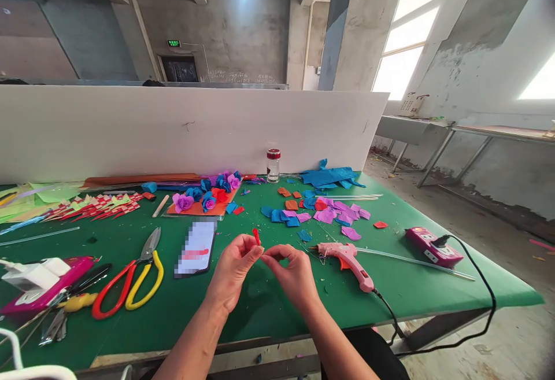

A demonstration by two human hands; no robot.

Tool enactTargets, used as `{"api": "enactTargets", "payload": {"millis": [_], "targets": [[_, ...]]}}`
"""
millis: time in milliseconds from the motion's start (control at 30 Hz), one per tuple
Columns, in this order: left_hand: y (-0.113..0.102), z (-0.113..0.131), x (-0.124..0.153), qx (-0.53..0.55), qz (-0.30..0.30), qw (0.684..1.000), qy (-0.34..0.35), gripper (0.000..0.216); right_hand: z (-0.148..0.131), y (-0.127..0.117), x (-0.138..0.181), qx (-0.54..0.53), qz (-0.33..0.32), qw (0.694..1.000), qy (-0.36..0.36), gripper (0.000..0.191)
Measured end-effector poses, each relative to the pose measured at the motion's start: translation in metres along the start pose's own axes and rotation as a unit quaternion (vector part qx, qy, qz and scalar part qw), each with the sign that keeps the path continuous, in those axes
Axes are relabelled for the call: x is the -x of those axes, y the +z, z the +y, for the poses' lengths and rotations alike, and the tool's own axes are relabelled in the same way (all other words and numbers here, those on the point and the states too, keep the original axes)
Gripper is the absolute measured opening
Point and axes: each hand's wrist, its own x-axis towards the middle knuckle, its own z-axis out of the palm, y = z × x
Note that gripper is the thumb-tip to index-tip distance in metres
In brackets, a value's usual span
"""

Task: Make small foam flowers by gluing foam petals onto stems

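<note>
Pinched between the thumb and fingers of my left hand is a small red rolled piece of paper, its tip sticking up. My right hand meets it from the right, thumb and forefinger closed together; what they hold, if anything, is too small to make out. To the right lies a pink hot glue gun with a clear glue stick in its back. Purple paper pieces and blue paper pieces are scattered beyond my hands. Finished paper flowers rest on an orange sheet.
Scissors with red and yellow handles and a phone lie left. A pink power strip sits right, its black cable hanging over the edge. A lidded glass jar stands by the white board at the back.
</note>
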Motion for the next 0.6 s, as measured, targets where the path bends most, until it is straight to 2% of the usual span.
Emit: {"api": "enactTargets", "payload": {"millis": [100, 200, 400, 600], "targets": [[-0.005, 0.000, -0.003, -0.011, -0.026, 1.000, -0.002, 0.043, 0.002, -0.005, -0.004, -0.087, -0.020, 0.996, 0.024, 0.017], [-0.010, -0.005, -0.006, -0.026, -0.025, 0.999, -0.019, 0.037, 0.005, -0.007, -0.006, -0.156, -0.051, 0.985, 0.049, 0.022], [-0.008, -0.008, -0.006, 0.045, -0.031, 0.997, -0.054, 0.028, 0.006, -0.006, -0.005, -0.222, -0.095, 0.966, 0.096, 0.028], [-0.005, -0.001, -0.003, 0.093, -0.033, 0.992, -0.077, 0.025, 0.005, -0.005, -0.004, -0.240, -0.108, 0.959, 0.105, 0.030]]}}
